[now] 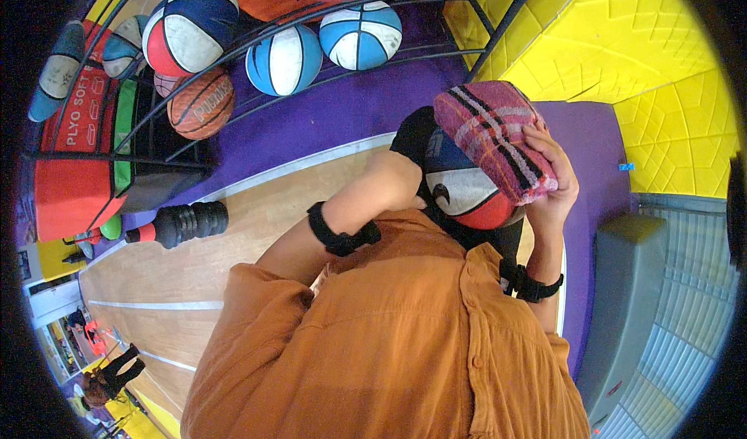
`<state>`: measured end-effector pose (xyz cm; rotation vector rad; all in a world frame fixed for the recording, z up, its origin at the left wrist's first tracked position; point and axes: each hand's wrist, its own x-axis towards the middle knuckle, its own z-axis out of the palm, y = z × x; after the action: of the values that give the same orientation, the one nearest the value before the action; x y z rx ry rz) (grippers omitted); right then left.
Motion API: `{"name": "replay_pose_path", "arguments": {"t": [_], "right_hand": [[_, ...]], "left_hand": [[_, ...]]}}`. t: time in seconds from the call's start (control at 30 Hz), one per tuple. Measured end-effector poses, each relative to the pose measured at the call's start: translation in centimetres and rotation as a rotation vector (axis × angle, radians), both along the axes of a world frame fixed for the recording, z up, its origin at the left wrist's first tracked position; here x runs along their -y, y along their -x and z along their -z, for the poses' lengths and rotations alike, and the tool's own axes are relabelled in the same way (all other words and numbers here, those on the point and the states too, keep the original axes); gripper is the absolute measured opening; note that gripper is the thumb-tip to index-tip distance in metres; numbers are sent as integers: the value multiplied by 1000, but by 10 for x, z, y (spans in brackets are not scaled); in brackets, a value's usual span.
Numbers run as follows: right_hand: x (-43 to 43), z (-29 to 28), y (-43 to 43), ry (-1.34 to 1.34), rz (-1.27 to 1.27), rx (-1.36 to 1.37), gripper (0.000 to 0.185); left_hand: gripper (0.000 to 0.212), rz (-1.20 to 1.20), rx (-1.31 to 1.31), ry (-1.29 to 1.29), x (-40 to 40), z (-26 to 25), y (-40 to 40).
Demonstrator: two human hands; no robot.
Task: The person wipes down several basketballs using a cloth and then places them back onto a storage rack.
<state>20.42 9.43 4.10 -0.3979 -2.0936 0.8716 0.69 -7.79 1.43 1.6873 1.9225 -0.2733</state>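
A folded pink plaid cloth [490, 135] lies over the upper right part of a blue, white and red basketball [461, 188] close in front of my torso. My right hand [551, 164] grips the cloth's right side, with the fingers bent over its edge. At the ball's left is my left hand [400, 182], its wrist strongly bent; most of its fingers are hidden, so its hold on the ball cannot be made out. Both wrists wear black straps.
A black metal rack [478, 51] ahead holds several basketballs, including a blue and white one [284, 59]. Red plyo boxes [73, 188] and a black foam roller [195, 223] are at left. Yellow wall padding [659, 48] and a grey padded block [624, 299] stand at right. Another person [111, 380] is far off at lower left.
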Motion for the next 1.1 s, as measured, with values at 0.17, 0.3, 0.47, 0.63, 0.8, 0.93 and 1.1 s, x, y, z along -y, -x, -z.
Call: {"name": "replay_pose_path", "arguments": {"t": [0.17,0.3,0.47,0.63,0.8,0.93,1.1], "right_hand": [[1,2,-3,0,-26,4,34],[6,-1,-9,164,36,-43,38],[13,-16,-19,385,77,-73,37],[0,-4,-38,500,197,-55,31],[-11,-1,-46,786,300,-345,30],[0,-19,-41,534,455,-313,23],[10,-23,-6,-72,-214,64,36]], "left_hand": [[51,-251,144,-391,-6,-77,16],[70,-285,201,-670,-23,-85,6],[109,-326,463,-891,-45,-33,-20],[114,-341,565,-897,-63,-17,-30],[121,-372,487,-817,-56,-11,-29],[121,-396,479,-848,-53,-12,-32],[83,166,43,-1234,-52,51,-17]]}}
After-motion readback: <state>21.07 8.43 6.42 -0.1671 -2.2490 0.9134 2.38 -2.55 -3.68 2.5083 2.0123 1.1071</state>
